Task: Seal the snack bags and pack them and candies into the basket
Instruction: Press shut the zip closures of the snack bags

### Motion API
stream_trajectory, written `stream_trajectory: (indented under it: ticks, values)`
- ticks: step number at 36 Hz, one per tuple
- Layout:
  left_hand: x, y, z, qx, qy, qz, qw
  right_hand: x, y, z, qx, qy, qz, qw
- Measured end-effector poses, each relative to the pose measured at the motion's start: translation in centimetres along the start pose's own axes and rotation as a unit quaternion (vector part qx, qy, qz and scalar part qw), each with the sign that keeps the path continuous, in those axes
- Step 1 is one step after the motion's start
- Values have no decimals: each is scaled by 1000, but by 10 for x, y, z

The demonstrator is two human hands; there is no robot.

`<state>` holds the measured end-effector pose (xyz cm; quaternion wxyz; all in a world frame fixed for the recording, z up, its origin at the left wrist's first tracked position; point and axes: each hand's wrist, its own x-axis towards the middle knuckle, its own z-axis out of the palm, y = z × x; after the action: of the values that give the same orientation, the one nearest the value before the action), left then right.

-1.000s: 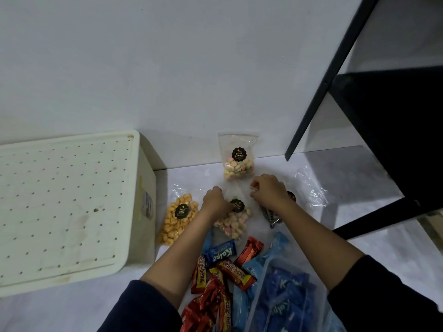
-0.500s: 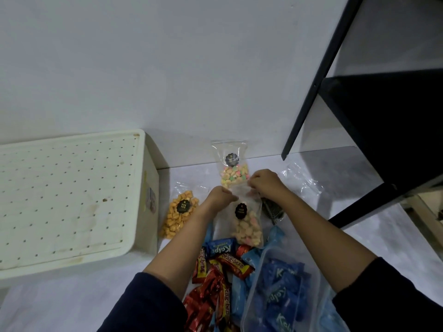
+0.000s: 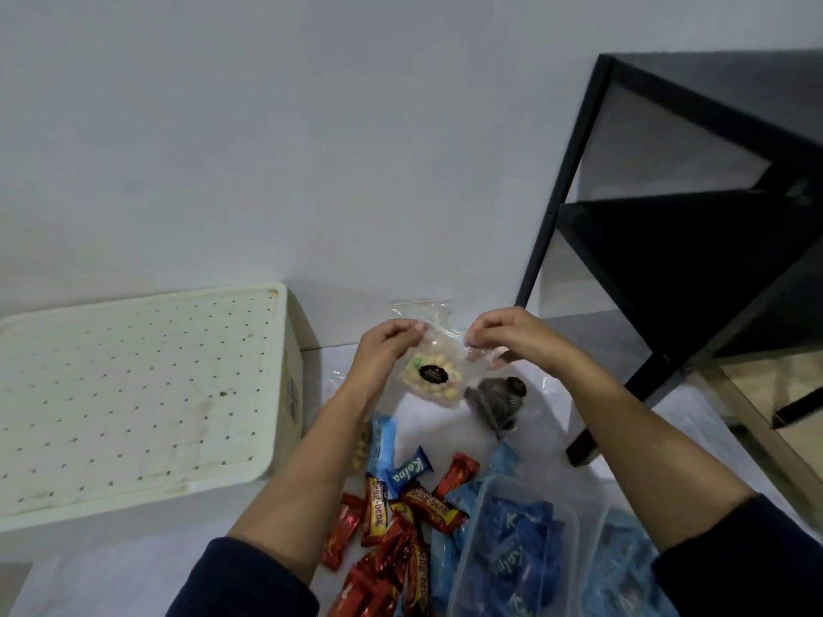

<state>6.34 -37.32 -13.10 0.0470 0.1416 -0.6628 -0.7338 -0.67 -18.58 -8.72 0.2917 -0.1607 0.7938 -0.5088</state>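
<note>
A clear snack bag (image 3: pixel 433 379) of pastel puffs with a round black label hangs in the air between my hands. My left hand (image 3: pixel 386 345) pinches its top left corner and my right hand (image 3: pixel 503 336) pinches its top right edge. Behind it another clear bag (image 3: pixel 421 308) leans on the wall. A bag of dark snacks (image 3: pixel 494 400) lies on the white surface below my right hand. An orange-snack bag (image 3: pixel 360 452) is mostly hidden behind my left forearm. Red and blue wrapped candies (image 3: pixel 401 509) lie scattered near me.
A cream perforated basket (image 3: pixel 133 394) sits upside down at the left. A clear plastic container (image 3: pixel 512 545) holds blue candies at the lower right. A black metal shelf frame (image 3: pixel 668 260) stands at the right against the wall.
Both hands lifted the pastel snack bag off the surface and now hold it up by its top edge. The head view tilted upward.
</note>
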Motion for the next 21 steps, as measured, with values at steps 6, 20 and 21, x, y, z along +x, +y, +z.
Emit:
stream_trajectory:
  ticks: [6, 20, 21]
  values:
    - [-3, 66, -5, 26, 51, 99, 993, -10, -49, -11, 28, 100, -89, 991]
    - [-24, 154, -17, 4, 44, 188, 981, -31, -135, -14, 87, 176, -218, 956]
    - [-25, 157, -17, 2, 42, 194, 980, -33, -140, -14, 86, 178, -224, 954]
